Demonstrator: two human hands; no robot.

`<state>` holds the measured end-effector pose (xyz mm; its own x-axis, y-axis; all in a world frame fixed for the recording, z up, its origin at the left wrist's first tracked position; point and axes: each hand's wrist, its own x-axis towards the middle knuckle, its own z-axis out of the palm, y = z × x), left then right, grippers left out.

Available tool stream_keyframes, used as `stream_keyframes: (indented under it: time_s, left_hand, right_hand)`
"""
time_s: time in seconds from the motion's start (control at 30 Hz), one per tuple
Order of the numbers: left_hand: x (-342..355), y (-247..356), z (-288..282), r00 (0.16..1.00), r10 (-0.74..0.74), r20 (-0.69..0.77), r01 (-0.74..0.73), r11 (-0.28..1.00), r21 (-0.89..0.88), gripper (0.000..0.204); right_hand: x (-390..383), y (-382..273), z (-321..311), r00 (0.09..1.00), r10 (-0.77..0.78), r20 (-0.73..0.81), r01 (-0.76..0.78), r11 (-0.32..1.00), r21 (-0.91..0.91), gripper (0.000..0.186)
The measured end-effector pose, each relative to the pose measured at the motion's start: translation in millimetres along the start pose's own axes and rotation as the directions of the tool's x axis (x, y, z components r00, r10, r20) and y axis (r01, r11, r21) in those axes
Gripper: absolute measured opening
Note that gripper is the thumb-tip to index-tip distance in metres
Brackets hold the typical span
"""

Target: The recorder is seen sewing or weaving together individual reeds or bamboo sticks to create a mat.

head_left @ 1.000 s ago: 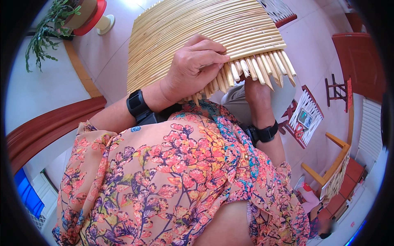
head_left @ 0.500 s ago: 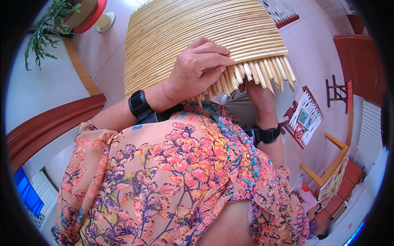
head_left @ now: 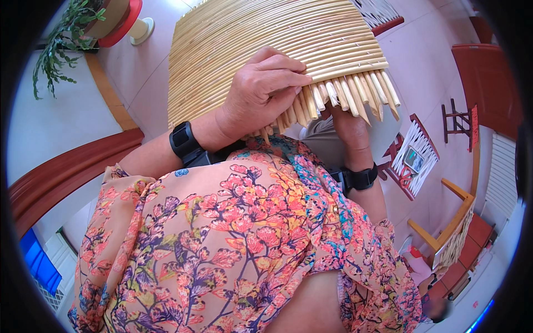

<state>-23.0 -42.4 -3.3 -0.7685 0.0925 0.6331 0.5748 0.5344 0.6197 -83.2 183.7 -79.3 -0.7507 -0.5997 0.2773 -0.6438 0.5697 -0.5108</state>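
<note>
A mat of straw-coloured stalks (head_left: 266, 39), laid side by side and stitched in rows, spreads out in front of me. Along its near edge a second layer of stalks shows its uneven cut ends (head_left: 355, 94), lying crosswise under the top stalks. My left hand (head_left: 264, 89) is closed on this near edge, thumb below and fingers bent over the top. Beneath the stalk ends on the right is my right hand (head_left: 350, 130); its fingers are mostly hidden under the mat. Both wrists wear black bands.
To the right stands a woven-seat stool (head_left: 416, 158) with a phone on it. Beyond are a small dark folding stool (head_left: 461, 125) and a wooden-framed seat (head_left: 444, 222). A potted plant (head_left: 69, 41) is at the upper left, a curved red-brown wooden edge (head_left: 72, 175) at the left.
My left hand has shifted very slightly left along the mat's edge. The right hand has moved a little to the left under the stalk ends. The mat has barely moved.
</note>
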Motion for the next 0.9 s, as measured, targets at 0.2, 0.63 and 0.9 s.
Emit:
stream_keyframes:
  time_s: [0.2,0.63,0.9]
  left_hand:
    - [-0.9,-0.9,1.4,1.0,0.018,-0.002,-0.018,1.0,-0.008,0.024]
    - [-2.3,-3.4,4.8,0.998,0.058,-0.03,-0.058,0.998,-0.013,0.021]
    - [-0.9,-0.4,5.8,0.999,0.05,-0.007,-0.05,0.999,-0.01,0.022]
  right_hand:
    - [13.3,-4.7,-4.8,0.835,-0.55,-0.015,0.391,0.612,-0.688,0.014]
    - [10.4,-15.8,-7.5,0.903,-0.426,-0.045,0.332,0.763,-0.555,0.022]
    - [-4.0,8.8,2.6,0.89,-0.456,-0.001,0.35,0.685,-0.639,0.042]
